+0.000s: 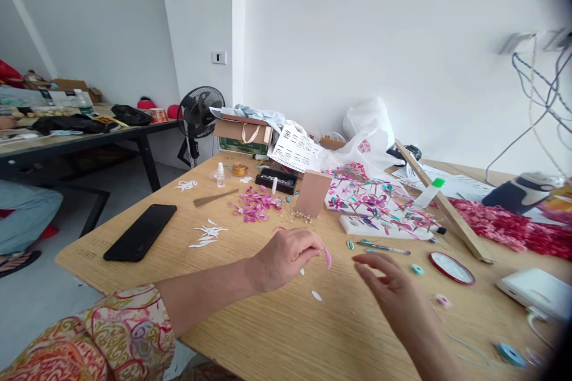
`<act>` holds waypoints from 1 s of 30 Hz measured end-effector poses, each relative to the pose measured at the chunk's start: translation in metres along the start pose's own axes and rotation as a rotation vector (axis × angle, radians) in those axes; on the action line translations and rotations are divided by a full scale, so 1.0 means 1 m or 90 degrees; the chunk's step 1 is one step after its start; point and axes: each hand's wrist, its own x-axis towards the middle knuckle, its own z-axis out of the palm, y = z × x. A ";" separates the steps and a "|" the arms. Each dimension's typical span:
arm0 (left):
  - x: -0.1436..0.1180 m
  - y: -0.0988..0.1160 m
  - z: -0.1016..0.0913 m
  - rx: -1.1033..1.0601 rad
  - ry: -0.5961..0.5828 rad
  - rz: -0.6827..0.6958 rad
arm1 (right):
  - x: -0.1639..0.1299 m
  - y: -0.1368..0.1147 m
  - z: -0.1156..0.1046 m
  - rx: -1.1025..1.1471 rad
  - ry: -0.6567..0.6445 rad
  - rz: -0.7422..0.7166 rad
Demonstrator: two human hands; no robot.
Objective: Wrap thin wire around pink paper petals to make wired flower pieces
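My left hand (292,256) pinches a slim pink petal (328,258) between thumb and fingertips, above the middle of the wooden table. To its right, my right hand (386,280) is closed in a loose pinch, thumb and forefinger tips close together; whatever may be between them is too fine to make out. Below the hands lies a white leaf-shaped piece (316,296). A pile of pink petals (257,203) is spread beyond my left hand. Finished-looking pink and purple flowers (370,199) on thin stems stand at a white foam block (384,229).
A black phone (140,232) and white paper strips (208,233) lie left. Small bottle (220,175), black tray (276,180) and upright wooden board (313,193) stand farther back. Rightward are a pen (384,247), thread spools (510,354), red-rimmed round dish (451,268), wooden bar (465,229) and white device (536,292).
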 end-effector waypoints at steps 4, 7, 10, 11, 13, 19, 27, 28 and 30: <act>0.001 -0.002 0.000 0.175 0.013 0.113 | -0.012 -0.038 -0.018 0.000 0.030 0.006; 0.000 -0.004 0.003 0.239 0.033 0.177 | -0.019 -0.065 -0.006 0.065 -0.046 0.074; -0.002 -0.005 0.004 0.278 0.057 0.210 | -0.016 -0.070 0.013 0.095 -0.085 0.129; -0.003 -0.005 0.004 0.279 0.062 0.205 | -0.014 -0.068 0.017 0.092 -0.087 0.124; -0.005 -0.004 0.002 0.250 0.061 0.163 | -0.008 -0.064 0.020 0.066 -0.080 0.084; -0.002 0.000 0.001 0.044 0.045 -0.086 | 0.003 -0.067 0.009 -0.079 -0.042 -0.046; 0.009 -0.008 0.011 -0.234 0.048 -0.276 | 0.017 -0.060 0.014 -0.123 -0.037 -0.100; 0.011 -0.009 0.013 -0.258 0.051 -0.289 | 0.019 -0.058 0.014 -0.134 -0.046 -0.113; 0.014 -0.010 0.016 -0.300 0.059 -0.314 | 0.023 -0.054 0.012 -0.154 -0.064 -0.140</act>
